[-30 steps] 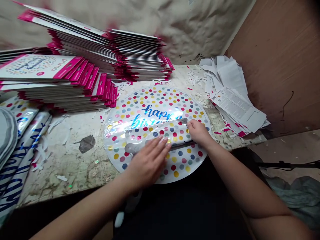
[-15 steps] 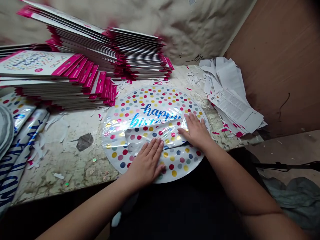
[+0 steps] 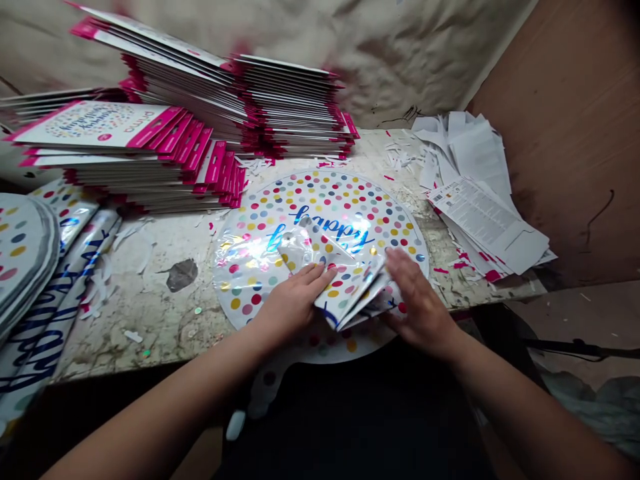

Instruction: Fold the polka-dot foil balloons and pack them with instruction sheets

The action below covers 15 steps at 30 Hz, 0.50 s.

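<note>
A round, clear-edged foil balloon [image 3: 320, 190] with coloured dots and blue lettering lies flat at the table's front edge. On top of it is a folded dotted foil piece [image 3: 345, 283], its right part creased into layers. My left hand [image 3: 293, 300] lies on the folded piece's left side, fingers stretched out. At the right end of the folded piece, my right hand [image 3: 417, 303] is slightly blurred, its fingers apart and touching the layers or close beside them. Part of the balloon hangs over the table edge.
Stacks of pink-edged packets [image 3: 295, 110] stand at the back left, with more packets [image 3: 100, 127] in front. More flat balloons [image 3: 23, 257] lie at the far left. Loose white papers [image 3: 493, 220] are on the right. Paper scraps [image 3: 100, 287] litter the table [image 3: 165, 327].
The folded piece has been creased over at its right end into layers. My right hand has moved down and lifted off flat contact. The view has shifted slightly, and the lettering beneath looks reversed.
</note>
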Each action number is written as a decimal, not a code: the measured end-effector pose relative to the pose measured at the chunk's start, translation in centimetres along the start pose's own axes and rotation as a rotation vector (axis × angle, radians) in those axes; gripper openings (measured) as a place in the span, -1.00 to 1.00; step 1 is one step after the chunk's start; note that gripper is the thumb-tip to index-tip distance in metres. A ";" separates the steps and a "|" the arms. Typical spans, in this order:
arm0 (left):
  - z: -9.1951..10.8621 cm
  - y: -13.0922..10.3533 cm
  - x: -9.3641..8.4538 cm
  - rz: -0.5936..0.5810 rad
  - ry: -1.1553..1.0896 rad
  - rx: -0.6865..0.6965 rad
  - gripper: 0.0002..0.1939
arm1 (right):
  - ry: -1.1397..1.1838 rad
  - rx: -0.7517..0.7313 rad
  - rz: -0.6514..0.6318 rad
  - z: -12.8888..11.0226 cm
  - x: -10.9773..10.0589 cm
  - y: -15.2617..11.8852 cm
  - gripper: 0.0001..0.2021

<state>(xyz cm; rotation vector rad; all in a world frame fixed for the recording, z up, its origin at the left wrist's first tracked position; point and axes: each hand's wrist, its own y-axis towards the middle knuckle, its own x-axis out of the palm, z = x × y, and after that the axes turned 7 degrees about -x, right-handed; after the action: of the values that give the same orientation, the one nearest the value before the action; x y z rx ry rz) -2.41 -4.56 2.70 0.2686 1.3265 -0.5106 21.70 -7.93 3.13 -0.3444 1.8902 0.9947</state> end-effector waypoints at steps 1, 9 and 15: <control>-0.4 0.0 0.2 -0.015 -0.025 0.052 -0.45 | 0.025 0.104 -0.014 0.6 0.2 -0.5 -0.22; -2.3 0.1 1.1 -0.133 -0.009 0.412 -0.45 | 0.048 -0.403 -0.219 1.9 1.7 -0.1 -0.56; -2.3 -1.5 0.4 0.070 -0.141 0.358 -0.64 | 0.443 -0.041 -0.294 2.7 1.4 0.6 -0.76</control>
<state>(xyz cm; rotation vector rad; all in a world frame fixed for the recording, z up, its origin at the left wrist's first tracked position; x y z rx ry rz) -5.05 -4.89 1.92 0.5624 1.0803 -0.6947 22.24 -5.21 1.62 -0.9004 2.1290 0.8022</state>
